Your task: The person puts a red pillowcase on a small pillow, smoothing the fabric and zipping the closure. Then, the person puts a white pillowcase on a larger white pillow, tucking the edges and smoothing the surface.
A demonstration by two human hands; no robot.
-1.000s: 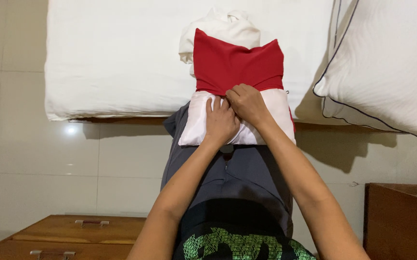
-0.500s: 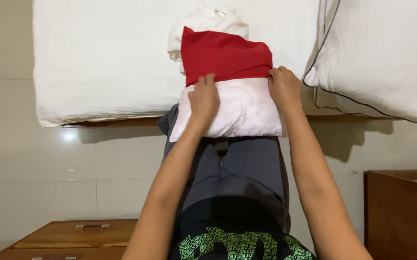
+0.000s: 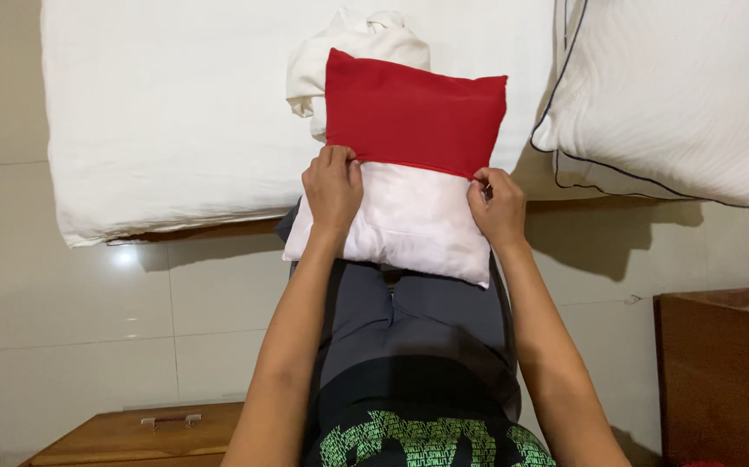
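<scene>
Bed [image 3: 167,121]: white-sheeted mattress, bearing the cushion's far end.
Cushion [image 3: 409,220]: white insert, half inside the red cover [image 3: 413,112], resting against the person's lap.
Left hand [image 3: 333,186]: fingers pinching the cover's open edge.
Right hand [image 3: 497,206]: likewise pinching that edge.

- A bedroom is showing: a white bed [image 3: 175,112] is filling the top.
- A big pillow [image 3: 677,95] is lying at its right edge.
- Wooden drawers [image 3: 132,432] are standing on pale floor tiles [image 3: 89,329].
</scene>
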